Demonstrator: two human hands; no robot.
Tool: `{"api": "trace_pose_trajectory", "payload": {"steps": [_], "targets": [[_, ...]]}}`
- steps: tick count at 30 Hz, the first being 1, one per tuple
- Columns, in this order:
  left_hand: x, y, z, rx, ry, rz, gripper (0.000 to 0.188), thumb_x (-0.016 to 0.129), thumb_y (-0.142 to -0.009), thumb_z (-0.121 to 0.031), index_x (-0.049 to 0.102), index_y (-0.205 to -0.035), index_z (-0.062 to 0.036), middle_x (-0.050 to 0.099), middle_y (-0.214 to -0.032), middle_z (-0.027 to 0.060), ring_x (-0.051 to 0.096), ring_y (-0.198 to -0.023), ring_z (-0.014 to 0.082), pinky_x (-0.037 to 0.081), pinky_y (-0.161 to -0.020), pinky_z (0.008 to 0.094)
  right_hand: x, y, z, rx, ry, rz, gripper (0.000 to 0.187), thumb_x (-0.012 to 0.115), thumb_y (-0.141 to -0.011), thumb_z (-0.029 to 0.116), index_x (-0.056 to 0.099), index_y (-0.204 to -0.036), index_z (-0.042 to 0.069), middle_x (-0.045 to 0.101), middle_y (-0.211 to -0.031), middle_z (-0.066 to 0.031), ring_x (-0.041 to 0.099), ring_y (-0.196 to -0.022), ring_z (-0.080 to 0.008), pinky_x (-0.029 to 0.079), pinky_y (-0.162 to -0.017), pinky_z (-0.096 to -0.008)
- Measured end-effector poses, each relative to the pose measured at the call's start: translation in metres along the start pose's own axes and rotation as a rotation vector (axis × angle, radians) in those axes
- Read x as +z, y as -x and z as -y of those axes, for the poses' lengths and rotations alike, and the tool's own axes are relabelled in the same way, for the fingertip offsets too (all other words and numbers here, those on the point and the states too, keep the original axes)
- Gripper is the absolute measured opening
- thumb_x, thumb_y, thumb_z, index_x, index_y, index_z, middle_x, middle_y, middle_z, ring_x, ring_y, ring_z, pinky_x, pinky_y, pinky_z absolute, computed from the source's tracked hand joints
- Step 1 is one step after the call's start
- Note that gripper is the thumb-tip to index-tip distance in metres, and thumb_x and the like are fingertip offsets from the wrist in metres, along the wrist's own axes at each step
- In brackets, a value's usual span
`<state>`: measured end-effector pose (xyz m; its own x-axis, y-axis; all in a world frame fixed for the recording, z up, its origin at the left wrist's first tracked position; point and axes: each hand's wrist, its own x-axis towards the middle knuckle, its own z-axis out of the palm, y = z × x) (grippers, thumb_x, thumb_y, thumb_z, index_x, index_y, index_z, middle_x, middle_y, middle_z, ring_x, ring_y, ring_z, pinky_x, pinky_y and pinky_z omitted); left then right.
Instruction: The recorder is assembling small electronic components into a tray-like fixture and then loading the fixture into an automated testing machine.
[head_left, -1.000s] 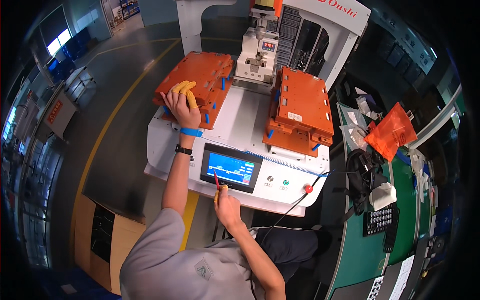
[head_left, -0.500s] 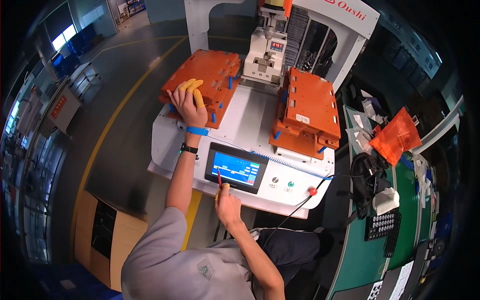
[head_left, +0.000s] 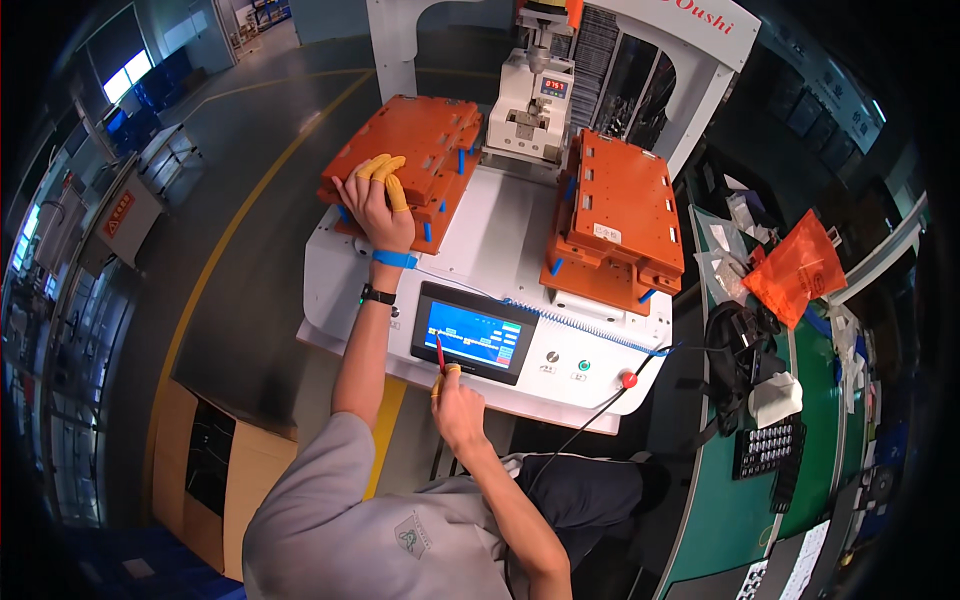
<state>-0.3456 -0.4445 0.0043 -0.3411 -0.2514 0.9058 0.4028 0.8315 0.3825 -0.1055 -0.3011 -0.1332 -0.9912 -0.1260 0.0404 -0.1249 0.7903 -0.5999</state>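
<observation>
My left hand [head_left: 380, 205] lies with outstretched fingers on the near edge of the left orange fixture plate [head_left: 410, 135]. Yellow finger cots cover several of its fingertips, and a blue wrist strap [head_left: 394, 259] with a coiled cord circles that wrist. Pinched in my right hand [head_left: 459, 410] is a slim red pen-like stylus [head_left: 440, 353]. The stylus points up over the left part of a blue touchscreen [head_left: 472, 335]; whether its tip touches the glass I cannot tell. The screen is set into the front of a white bench machine [head_left: 500, 225].
A second orange fixture [head_left: 625, 205] stands on the machine's right side. Behind, between the two, is a white screw feeder [head_left: 528, 110]. A red knob [head_left: 628, 380] sits at the front right. The green table [head_left: 715, 505] on the right bears bags and a black tray [head_left: 765, 452].
The view has shifted very slightly. Both hands keep their places, the left on the fixture and the right holding the stylus at the screen.
</observation>
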Motion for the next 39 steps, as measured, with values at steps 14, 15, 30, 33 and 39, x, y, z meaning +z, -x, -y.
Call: {"api": "trace_pose_trajectory", "payload": {"steps": [14,15,30,33,39], "targets": [[0.001,0.001,0.002,-0.009,0.003,0.007,0.029,0.047,-0.100,-0.019,0.068,-0.114,-0.0037,0.061,-0.128,0.0129,0.047,-0.131,0.0334,0.009,-0.123,0.0611,0.002,0.003,-0.002,0.015,-0.017,-0.002,0.046,0.069,-0.087,0.013,0.047,-0.122,-0.007,0.068,-0.074,-0.0238,0.066,-0.068,-0.0446,0.053,-0.063,-0.0521],[0.002,0.001,0.002,-0.008,0.002,0.005,0.029,0.047,-0.100,-0.019,0.068,-0.114,-0.0037,0.061,-0.128,0.0129,0.047,-0.131,0.0333,0.009,-0.123,0.0611,0.003,0.003,-0.003,0.020,-0.022,0.004,0.046,0.069,-0.087,0.013,0.047,-0.122,-0.007,0.068,-0.075,-0.0240,0.066,-0.068,-0.0447,0.053,-0.063,-0.0524],[0.001,0.001,0.004,0.006,0.002,-0.001,0.031,0.046,-0.100,-0.021,0.068,-0.115,-0.0048,0.062,-0.126,0.0114,0.048,-0.130,0.0325,0.009,-0.123,0.0604,-0.006,0.007,0.000,0.081,-0.055,0.006,0.046,0.068,-0.087,0.012,0.047,-0.124,-0.006,0.068,-0.077,-0.0253,0.067,-0.071,-0.0447,0.053,-0.066,-0.0529],[0.000,0.001,0.002,0.010,0.003,0.005,0.031,0.046,-0.100,-0.022,0.068,-0.115,-0.0055,0.062,-0.125,0.0104,0.049,-0.129,0.0323,0.009,-0.123,0.0602,-0.006,0.007,-0.001,0.080,-0.063,0.001,0.046,0.067,-0.087,0.012,0.047,-0.124,-0.006,0.068,-0.076,-0.0253,0.067,-0.071,-0.0449,0.053,-0.066,-0.0532],[0.000,0.000,0.004,0.008,0.011,-0.011,0.032,0.046,-0.101,-0.023,0.069,-0.115,-0.0068,0.063,-0.125,0.0094,0.050,-0.129,0.0318,0.010,-0.124,0.0599,-0.006,0.006,0.001,0.056,-0.080,-0.019,0.044,0.066,-0.088,0.012,0.047,-0.123,-0.006,0.067,-0.073,-0.0253,0.065,-0.068,-0.0449,0.052,-0.064,-0.0534]]}}
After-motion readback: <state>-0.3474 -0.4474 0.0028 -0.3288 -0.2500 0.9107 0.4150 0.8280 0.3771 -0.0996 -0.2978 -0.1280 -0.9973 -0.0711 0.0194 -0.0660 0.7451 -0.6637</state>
